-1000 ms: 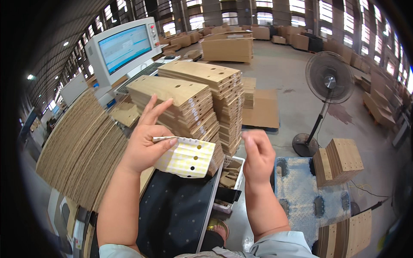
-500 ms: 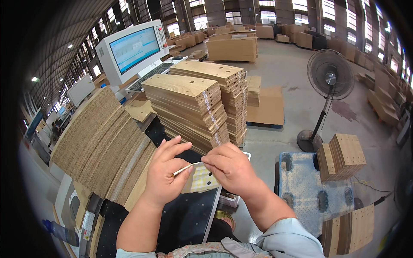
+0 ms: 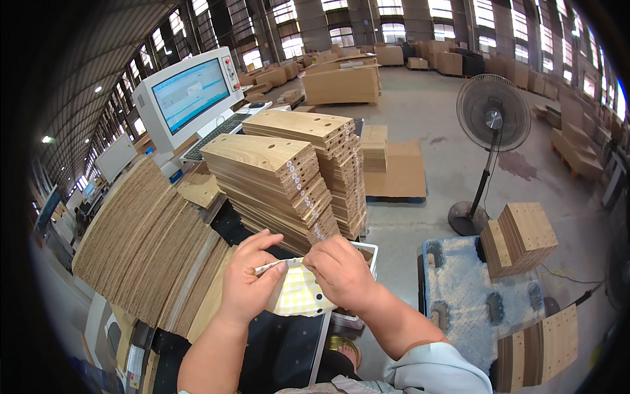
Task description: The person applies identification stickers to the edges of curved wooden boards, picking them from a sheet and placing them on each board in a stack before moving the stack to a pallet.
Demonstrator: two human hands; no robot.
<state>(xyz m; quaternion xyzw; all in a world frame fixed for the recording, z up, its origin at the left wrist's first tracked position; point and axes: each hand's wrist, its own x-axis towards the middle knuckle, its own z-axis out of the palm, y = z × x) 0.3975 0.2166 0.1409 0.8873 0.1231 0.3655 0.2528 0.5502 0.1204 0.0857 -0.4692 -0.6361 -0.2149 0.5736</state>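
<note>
A soft piece of yellow-and-white checked cloth [image 3: 296, 293] with black dots hangs between my two hands, above the dark table edge. My left hand [image 3: 248, 281] pinches its upper edge on the left between thumb and fingers. At the other end, my right hand [image 3: 342, 270] has its fingers closed on the same edge. The top of the cloth is stretched from one hand to the other. Just beyond my hands rise tall stacks of drilled wood-grain boards [image 3: 256, 152]. Behind my right hand shows part of a white plastic bin [image 3: 369, 256].
A long row of particle boards [image 3: 141, 240] stands at the left. Farther back are a machine screen [image 3: 190, 95] and keyboard [image 3: 213, 136]. To the right stand a black pedestal fan [image 3: 492, 117] and a blue pallet [image 3: 462, 289] beside board stacks [image 3: 525, 240].
The cloth shows much more of its checked face now, hanging below my fingers. Both hands have moved slightly down in view and keep hold of its edge.
</note>
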